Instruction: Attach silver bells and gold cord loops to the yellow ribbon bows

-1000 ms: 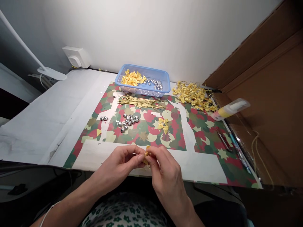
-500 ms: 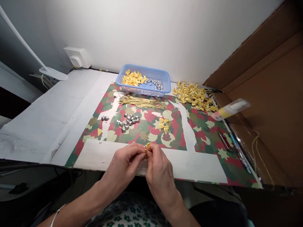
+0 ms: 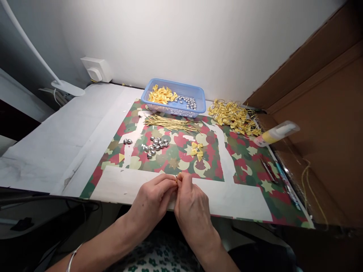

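Observation:
Both hands meet at the table's front edge, fingertips together. My left hand (image 3: pixel 154 194) is closed in a pinch, its fingertips touching a small yellow ribbon bow (image 3: pixel 179 175). My right hand (image 3: pixel 192 202) pinches the same bow between thumb and forefinger. Most of the bow is hidden by the fingers; a silvery spot shows beside it. Just beyond the hands lie loose yellow bows (image 3: pixel 197 152). To their left is a cluster of shiny silver balls (image 3: pixel 155 145), like small bells, with a couple more silver balls (image 3: pixel 127 141) set apart.
A blue basket (image 3: pixel 193 90) holds yellow bows and silver balls. Before it lies a bundle of gold cords (image 3: pixel 170 122). A heap of corded bows (image 3: pixel 235 117), a glue bottle (image 3: pixel 276 134) and tweezers (image 3: pixel 269 170) are at right. Cardboard (image 3: pixel 320 113) walls that side; a lamp (image 3: pixel 68 87) stands left.
The fingertips have drawn closer around the bow, and less of it shows. A thin loop seen below the fingers earlier is now hidden. The view has shifted slightly.

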`<state>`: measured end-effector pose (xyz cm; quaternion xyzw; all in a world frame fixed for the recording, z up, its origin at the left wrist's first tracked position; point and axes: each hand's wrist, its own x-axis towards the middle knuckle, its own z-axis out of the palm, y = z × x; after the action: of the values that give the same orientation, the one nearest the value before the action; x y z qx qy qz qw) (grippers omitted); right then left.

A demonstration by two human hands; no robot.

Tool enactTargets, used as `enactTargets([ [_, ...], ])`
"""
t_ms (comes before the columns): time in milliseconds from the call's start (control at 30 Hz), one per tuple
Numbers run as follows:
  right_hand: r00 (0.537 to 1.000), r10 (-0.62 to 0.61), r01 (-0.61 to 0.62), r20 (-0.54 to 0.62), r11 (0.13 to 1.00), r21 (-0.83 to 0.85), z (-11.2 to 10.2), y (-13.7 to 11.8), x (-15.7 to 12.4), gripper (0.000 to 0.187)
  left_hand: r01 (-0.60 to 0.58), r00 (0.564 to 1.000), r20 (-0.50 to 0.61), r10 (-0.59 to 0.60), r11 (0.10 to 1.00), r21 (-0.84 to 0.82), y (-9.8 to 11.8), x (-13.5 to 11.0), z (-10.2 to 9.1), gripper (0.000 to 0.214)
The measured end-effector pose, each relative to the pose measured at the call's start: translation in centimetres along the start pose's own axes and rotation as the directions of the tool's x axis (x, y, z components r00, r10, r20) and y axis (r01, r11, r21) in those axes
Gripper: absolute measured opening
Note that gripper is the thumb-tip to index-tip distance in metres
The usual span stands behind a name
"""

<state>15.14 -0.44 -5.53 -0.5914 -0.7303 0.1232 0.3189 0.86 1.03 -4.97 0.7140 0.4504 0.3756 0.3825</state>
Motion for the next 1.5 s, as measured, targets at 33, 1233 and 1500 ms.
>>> enactTargets([
  [33, 1.0, 0.029, -0.029, -0.007, 0.999, 0.03, 0.0, -0.1, 0.0, 0.014, 0.004, 1.0, 0.003, -0.004, 1.0, -0.005, 0.0, 0.0, 0.0, 0.024],
  [1233, 0.81, 0.569, -0.255, -0.144, 0.562, 0.787, -5.8, 6.5, 0.4, 0.016, 0.332, 0.937, 0.037, -0.348, 0.847, -0.415, 1.4, 0.4, -3.2, 0.017],
  [1500, 0.87, 0.491, -0.361, -0.035, 0.685, 0.633, -5.1, 7.5, -1.0, 0.021, 0.362, 0.908, 0.048, -0.416, 0.721, -0.592, 1.3, 0.4, -3.1, 0.014],
])
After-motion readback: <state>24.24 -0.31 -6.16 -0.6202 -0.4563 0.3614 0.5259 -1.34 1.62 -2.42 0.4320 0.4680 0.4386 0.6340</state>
